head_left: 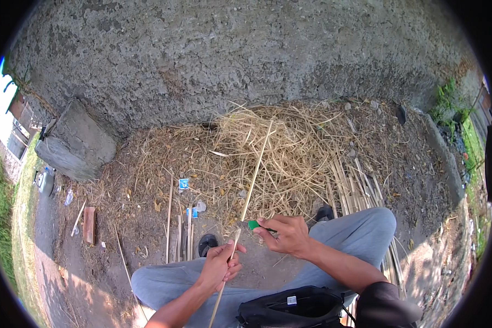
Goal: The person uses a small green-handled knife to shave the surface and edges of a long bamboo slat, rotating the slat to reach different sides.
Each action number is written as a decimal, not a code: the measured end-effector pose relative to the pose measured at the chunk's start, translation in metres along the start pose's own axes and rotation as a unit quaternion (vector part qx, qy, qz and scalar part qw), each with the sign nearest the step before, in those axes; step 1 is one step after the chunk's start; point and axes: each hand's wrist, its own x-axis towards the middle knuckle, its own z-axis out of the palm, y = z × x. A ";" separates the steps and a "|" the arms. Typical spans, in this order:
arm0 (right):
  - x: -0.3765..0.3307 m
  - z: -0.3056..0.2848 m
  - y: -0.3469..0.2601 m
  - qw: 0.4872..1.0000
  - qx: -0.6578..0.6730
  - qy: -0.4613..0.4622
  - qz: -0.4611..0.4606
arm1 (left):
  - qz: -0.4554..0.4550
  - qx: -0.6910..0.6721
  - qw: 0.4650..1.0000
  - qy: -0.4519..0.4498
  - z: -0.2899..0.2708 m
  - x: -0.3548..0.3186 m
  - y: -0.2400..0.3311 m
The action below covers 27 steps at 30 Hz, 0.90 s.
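Observation:
My left hand (220,265) grips a long thin bamboo strip (252,183) that runs from near my lap up and away over the straw heap. My right hand (283,233) holds a small knife with a green handle (253,224) against the strip, just above my left hand. I sit with both knees apart in grey trousers (361,232), and dark sandals show on the ground at my feet.
A pile of dry straw and shavings (279,153) lies in front against a rough concrete wall (229,60). Split bamboo strips (355,188) lie to the right, a few more strips (180,235) to the left. A black bag (295,309) rests on my lap. A concrete block (74,142) stands at left.

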 end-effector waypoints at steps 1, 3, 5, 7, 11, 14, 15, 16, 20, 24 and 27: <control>0.000 0.001 0.002 1.000 -0.009 -0.002 -0.005 | 0.002 0.001 1.000 0.004 0.001 0.000 0.000; 0.001 0.003 0.005 1.000 -0.019 -0.002 -0.010 | 0.003 0.003 1.000 0.008 0.002 0.001 0.000; 0.004 0.005 0.009 1.000 -0.024 0.018 0.001 | -0.028 -0.042 0.999 -0.013 0.002 0.000 0.002; 0.004 0.010 0.014 0.999 -0.024 0.033 0.008 | -0.023 -0.034 0.999 -0.010 0.005 0.000 0.003; 0.007 0.008 0.018 0.998 -0.035 0.016 0.040 | -0.030 -0.040 0.999 -0.010 0.004 0.003 0.003; 0.020 0.003 0.033 0.988 -0.043 0.071 0.126 | -0.044 -0.002 0.999 -0.005 0.010 -0.001 -0.003; 0.023 0.000 0.040 0.988 -0.044 0.074 0.128 | -0.045 0.001 0.999 -0.007 0.009 -0.001 -0.004; 0.025 -0.005 0.048 0.987 -0.054 0.054 0.141 | -0.052 0.008 0.999 -0.008 0.008 -0.001 -0.005; 0.021 -0.004 0.059 0.987 -0.068 0.074 0.127 | -0.064 0.002 0.998 -0.017 0.008 -0.001 -0.009; 0.032 -0.030 0.094 0.948 -0.132 0.005 0.290 | -0.109 0.035 0.993 -0.033 0.007 -0.013 -0.016; 0.028 -0.028 0.105 0.961 -0.131 0.022 0.244 | -0.119 0.045 0.991 -0.033 0.002 -0.012 -0.019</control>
